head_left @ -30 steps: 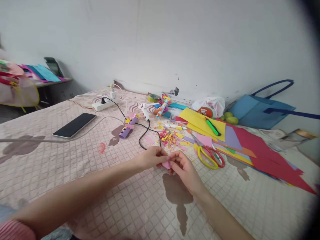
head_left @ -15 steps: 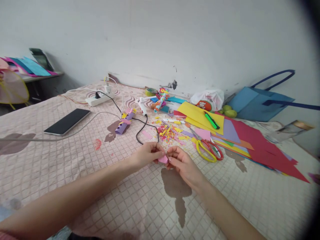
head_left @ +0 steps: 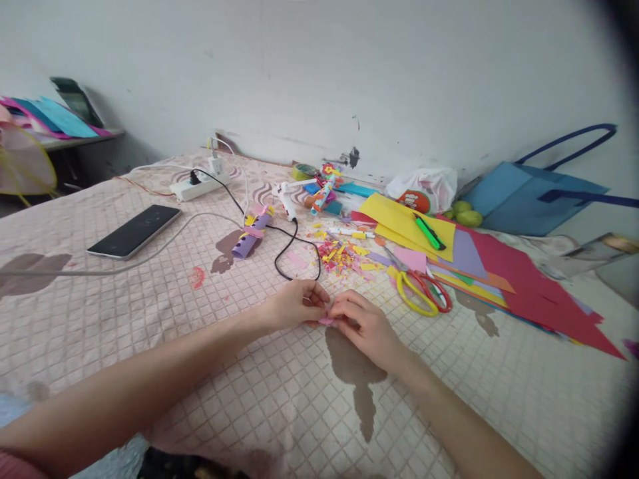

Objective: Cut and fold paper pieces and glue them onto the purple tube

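My left hand [head_left: 294, 304] and my right hand [head_left: 360, 326] meet low over the quilted bedspread [head_left: 150, 293]. Between their fingertips they pinch a small pink paper piece [head_left: 327, 320], mostly covered by the fingers. Just beyond the hands lies a heap of coloured paper scraps [head_left: 342, 256]. Yellow and red scissors [head_left: 422, 293] lie to the right of that heap. A rolled purple paper tube [head_left: 247, 241] with stuck-on bits lies farther left.
Coloured paper sheets [head_left: 499, 273] spread to the right, with a green marker [head_left: 429, 233] on the yellow sheet. A glue gun [head_left: 287, 199] with black cord, a power strip [head_left: 197, 188], a phone [head_left: 134, 230], a white bag [head_left: 424, 193] and a blue bag [head_left: 529, 196] are near the wall.
The hands have closed tighter round the pink piece and lowered it toward the bedspread, so less of it shows. The view has shifted slightly.
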Demonstrator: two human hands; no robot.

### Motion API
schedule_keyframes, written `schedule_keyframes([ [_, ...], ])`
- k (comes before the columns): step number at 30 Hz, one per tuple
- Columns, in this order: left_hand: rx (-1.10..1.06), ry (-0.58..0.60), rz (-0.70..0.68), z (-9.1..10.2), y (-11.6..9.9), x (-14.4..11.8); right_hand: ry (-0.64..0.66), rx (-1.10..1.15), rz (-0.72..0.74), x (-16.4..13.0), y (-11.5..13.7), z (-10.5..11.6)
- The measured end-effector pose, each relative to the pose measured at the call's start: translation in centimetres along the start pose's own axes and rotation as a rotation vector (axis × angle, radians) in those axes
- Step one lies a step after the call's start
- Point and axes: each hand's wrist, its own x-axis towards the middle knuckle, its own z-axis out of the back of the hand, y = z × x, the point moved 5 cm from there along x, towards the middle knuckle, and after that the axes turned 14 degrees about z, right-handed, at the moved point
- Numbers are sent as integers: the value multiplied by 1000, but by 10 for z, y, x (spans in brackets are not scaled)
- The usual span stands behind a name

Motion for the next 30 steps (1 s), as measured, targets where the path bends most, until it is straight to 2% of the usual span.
schedule_keyframes([
  [4, 78, 29, -39, -2, 3, 0, 71, 13, -5, 0, -1, -2],
  [11, 225, -1, -125, -4, 3, -1, 117, -17, -3, -1, 0, -4],
  [16, 524, -211, -248, -3, -7, -16, 165, -79, 6, -1, 1, -6],
  [19, 668, -282, -330, -6, -11, -27, 155, -96, 8, 0, 2, -6],
  [25, 934, -256, -561, -13, -6, -49, 187, -120, 49, 0, 4, -6],
  [30, 1191, -231, -719, -16, 4, -63, 154, -94, 73, -2, 1, -7],
])
